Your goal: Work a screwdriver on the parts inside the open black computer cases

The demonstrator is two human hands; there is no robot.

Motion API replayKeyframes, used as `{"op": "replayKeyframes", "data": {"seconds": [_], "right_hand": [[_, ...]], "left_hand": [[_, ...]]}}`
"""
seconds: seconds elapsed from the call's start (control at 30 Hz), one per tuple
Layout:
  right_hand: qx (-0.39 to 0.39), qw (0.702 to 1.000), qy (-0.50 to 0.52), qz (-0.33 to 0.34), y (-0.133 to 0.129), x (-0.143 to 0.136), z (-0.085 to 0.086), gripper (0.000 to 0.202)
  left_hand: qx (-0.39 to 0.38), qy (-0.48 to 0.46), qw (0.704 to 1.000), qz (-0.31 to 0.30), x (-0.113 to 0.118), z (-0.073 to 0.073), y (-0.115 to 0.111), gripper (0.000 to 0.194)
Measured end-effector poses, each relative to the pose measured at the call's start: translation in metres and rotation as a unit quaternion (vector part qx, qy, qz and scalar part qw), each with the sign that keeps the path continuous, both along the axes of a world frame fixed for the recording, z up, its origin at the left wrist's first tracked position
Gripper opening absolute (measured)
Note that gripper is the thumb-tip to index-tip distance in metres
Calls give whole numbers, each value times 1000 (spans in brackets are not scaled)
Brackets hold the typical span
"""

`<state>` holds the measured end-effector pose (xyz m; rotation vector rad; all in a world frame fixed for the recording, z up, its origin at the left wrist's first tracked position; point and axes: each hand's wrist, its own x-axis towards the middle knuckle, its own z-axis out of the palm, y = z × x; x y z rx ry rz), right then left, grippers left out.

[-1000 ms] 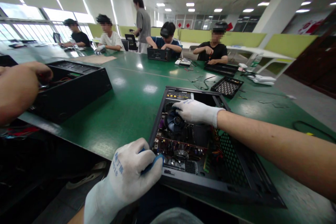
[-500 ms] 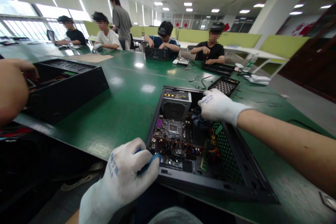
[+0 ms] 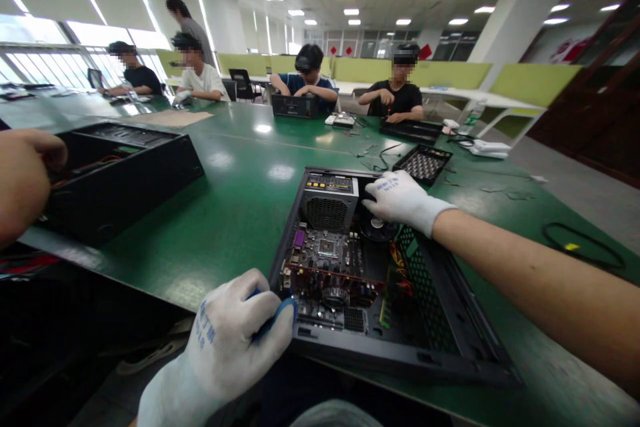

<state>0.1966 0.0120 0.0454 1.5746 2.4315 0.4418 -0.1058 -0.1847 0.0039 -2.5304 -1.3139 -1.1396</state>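
An open black computer case (image 3: 400, 350) lies before me, its motherboard (image 3: 327, 247) and power supply (image 3: 330, 197) exposed. My left hand (image 3: 235, 327), in a white glove with a blue inner side, is closed at the case's near left corner; its fingers seem to grip the edge, partly hidden. My gloved right hand (image 3: 395, 197) reaches inside, to the right of the power supply. Its curled fingers are on a round black cooling fan (image 3: 377, 227); the fingertips are hidden behind it. A green memory stick (image 3: 385, 312) and coloured cables (image 3: 400, 273) show in the case.
Another black case (image 3: 130, 187) stands on the left, with a person's bare hand (image 3: 53, 147) in it. Beyond mine lie a black tray of parts (image 3: 425, 163) and loose cables. A black cable (image 3: 583, 250) lies at the right. Several people work across the green table (image 3: 240, 180).
The fan, tilted before, now lies flatter in the case, and my right hand has moved slightly with it. My left hand keeps its place at the corner. The standing person has moved left.
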Motion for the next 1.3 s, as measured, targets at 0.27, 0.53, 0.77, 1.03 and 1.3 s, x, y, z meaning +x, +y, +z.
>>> {"op": "replayKeyframes", "data": {"seconds": [0.27, 0.53, 0.77, 1.03, 1.3], "right_hand": [[51, 956, 290, 14, -60, 41, -1, 49], [30, 890, 455, -1, -97, 55, -14, 42], [32, 886, 460, 44, -94, 51, -13, 36], [27, 872, 487, 52, -97, 54, -17, 32], [23, 869, 492, 47, -96, 56, -20, 31]], "left_hand": [[-70, 22, 997, 1, -4, 12, -5, 20], [-147, 97, 983, -50, 42, 69, 42, 23], [-248, 370, 891, -88, 99, 46, 129, 34], [-344, 531, 772, -56, 139, 10, 178, 49], [-342, 537, 769, -55, 140, -11, 188, 65]]}}
